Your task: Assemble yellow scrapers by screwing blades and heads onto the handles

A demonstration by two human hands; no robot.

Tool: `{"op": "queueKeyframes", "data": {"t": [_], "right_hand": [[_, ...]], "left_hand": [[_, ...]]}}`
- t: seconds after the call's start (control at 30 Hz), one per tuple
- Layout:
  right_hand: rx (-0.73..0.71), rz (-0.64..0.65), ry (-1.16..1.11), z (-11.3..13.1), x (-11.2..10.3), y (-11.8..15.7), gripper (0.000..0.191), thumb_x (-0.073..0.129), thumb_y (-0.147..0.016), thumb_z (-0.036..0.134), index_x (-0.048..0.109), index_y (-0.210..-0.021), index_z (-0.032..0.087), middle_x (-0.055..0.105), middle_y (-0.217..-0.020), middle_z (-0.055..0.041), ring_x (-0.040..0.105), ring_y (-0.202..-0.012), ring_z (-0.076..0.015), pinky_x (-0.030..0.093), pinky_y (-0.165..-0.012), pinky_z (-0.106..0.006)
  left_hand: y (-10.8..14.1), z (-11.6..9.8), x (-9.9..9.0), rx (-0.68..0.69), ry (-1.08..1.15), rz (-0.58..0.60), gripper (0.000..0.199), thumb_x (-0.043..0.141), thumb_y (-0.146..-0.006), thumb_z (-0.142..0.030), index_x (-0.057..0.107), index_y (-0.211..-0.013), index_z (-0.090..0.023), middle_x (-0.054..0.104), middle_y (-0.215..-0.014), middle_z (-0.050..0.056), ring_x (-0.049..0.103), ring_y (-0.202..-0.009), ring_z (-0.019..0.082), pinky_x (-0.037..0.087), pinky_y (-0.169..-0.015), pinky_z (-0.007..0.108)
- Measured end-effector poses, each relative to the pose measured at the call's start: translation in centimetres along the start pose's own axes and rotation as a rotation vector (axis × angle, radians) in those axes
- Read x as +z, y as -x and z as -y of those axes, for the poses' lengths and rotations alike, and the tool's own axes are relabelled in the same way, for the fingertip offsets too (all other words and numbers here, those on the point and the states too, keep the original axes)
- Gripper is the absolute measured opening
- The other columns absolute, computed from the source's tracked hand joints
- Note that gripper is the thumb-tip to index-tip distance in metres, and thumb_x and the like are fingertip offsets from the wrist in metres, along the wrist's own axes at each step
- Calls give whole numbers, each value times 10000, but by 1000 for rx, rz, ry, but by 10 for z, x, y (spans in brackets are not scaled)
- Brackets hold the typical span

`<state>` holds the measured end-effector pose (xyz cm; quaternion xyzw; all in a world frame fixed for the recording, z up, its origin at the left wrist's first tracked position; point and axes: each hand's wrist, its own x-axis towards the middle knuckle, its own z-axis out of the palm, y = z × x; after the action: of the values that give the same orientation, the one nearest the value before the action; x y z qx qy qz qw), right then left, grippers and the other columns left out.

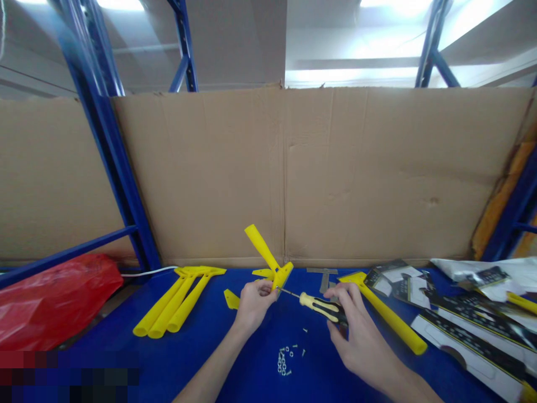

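Note:
My left hand [253, 305] is closed on a yellow plastic scraper-like tool [263, 246], its tubular handle tilted up and to the left. My right hand [352, 324] grips a screwdriver [321, 307] with a cream and black handle. The screwdriver's shaft points left, and its tip meets the yellow head beside my left fingertips. Whether a screw sits under the tip is too small to tell. Small screws and nuts [283, 362] lie loose on the blue tabletop [251, 372] below my hands. A small yellow plate [231, 299] rests just left of my left hand.
Several yellow tools [184, 305] lie side by side at left, near a red plastic bag [71, 296]. Another yellow tool [394, 316] lies at right, beside black and white packaging cards [470, 347]. A cardboard panel [285, 179] closes off the back, between blue metal posts [121, 184].

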<state>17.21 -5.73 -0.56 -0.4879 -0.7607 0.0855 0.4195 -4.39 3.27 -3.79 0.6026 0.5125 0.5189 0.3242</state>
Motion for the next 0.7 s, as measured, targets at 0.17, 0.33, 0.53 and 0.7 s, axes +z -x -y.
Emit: {"op": "queueKeyframes", "data": {"t": [0.17, 0.33, 0.53, 0.7], "right_hand": [[19, 92, -32, 3, -1, -1, 210, 419, -791, 97, 443, -958, 223, 517, -946, -58, 573, -821, -175, 511, -736, -318], [124, 89, -148, -3, 4, -2, 247, 461, -857, 279, 494, -1098, 233, 616, -945, -65, 624, -728, -179, 530, -661, -316], [353, 161, -280, -1, 9, 1, 433, 341, -901, 466, 423, -1246, 218, 546, -589, 39, 538, -412, -137, 444, -391, -244], [212, -16, -232, -8, 14, 4, 461, 489, -817, 324, 408, -1262, 231, 595, -925, -51, 570, -541, -131, 486, -458, -261]], "left_hand": [[0, -1, -2, 12, 29, -2, 133, 640, -579, -271, 693, -644, -168, 696, -617, 33, 618, -565, 172, 487, -580, 280], [0, -3, -4, 12, 11, -32, 146, 648, -585, -290, 699, -650, -170, 707, -625, 35, 631, -573, 183, 497, -584, 288], [2, -4, -4, 24, -10, -10, 168, 638, -607, -305, 708, -686, -174, 712, -645, 34, 634, -590, 183, 493, -577, 278], [2, -1, -3, 25, -12, -17, 162, 641, -613, -315, 697, -667, -172, 714, -644, 36, 639, -589, 185, 494, -575, 278]]}}
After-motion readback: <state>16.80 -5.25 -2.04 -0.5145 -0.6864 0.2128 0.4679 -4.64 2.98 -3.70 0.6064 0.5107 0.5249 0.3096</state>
